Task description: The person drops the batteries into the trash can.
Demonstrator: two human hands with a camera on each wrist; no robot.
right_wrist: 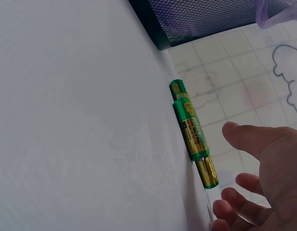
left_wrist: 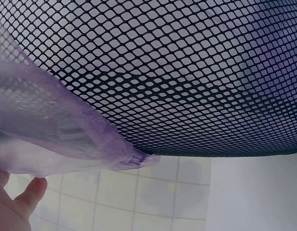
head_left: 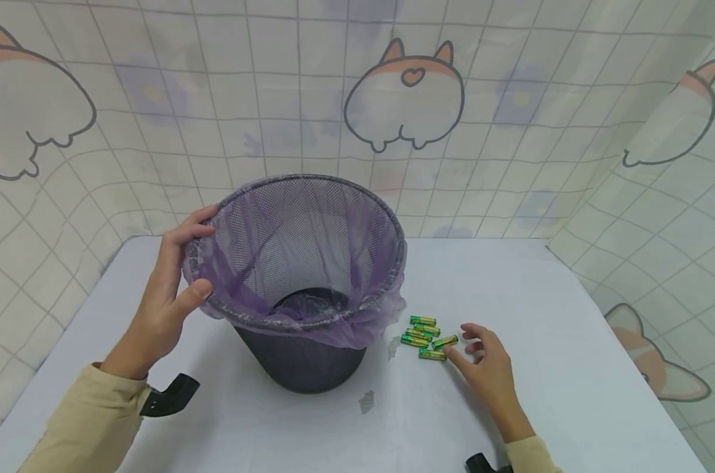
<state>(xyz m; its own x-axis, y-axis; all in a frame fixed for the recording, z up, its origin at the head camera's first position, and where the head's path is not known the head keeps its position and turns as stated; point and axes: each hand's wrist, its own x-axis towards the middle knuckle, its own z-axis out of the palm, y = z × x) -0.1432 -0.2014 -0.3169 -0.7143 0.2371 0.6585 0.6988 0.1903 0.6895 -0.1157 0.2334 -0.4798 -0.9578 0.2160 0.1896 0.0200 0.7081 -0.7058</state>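
A black mesh bin (head_left: 312, 364) stands on the white bench (head_left: 570, 315), taking the far edge of the bench as 12 o'clock. A thin purple bag (head_left: 348, 332) lines it, and its edge is folded over the rim, so that loose folds hang outside. Through the mouth of the bin, the dark bottom is visible.

The left hand (head_left: 162, 315) is at between 8 and 9 o'clock of this mouth. It grasps the bin by the rim, with the thumb on the near part and the other fingers laid over the rim farther up, toward 10 o'clock.

Several small batteries (head_left: 433, 355), green and gold, lie on the bench between 3 and 4 o'clock from the bin, well inside the edges. They are close together, most of them nearly parallel, and one on the near side is turned at a different angle.

The right hand (head_left: 490, 371) is at about 4 o'clock from the batteries. It is released and holds nothing; the fingers are loosely bent and the thumb is just beside the nearest battery. Whether the thumb touches it, I cannot tell with certainty.

A grey patch (head_left: 366, 402) marks the bench at about 5 o'clock from the bin. Toward 12 o'clock, behind the bench, hangs a pale cloth (head_left: 245, 131) with a grid pattern and animal drawings (head_left: 404, 98).
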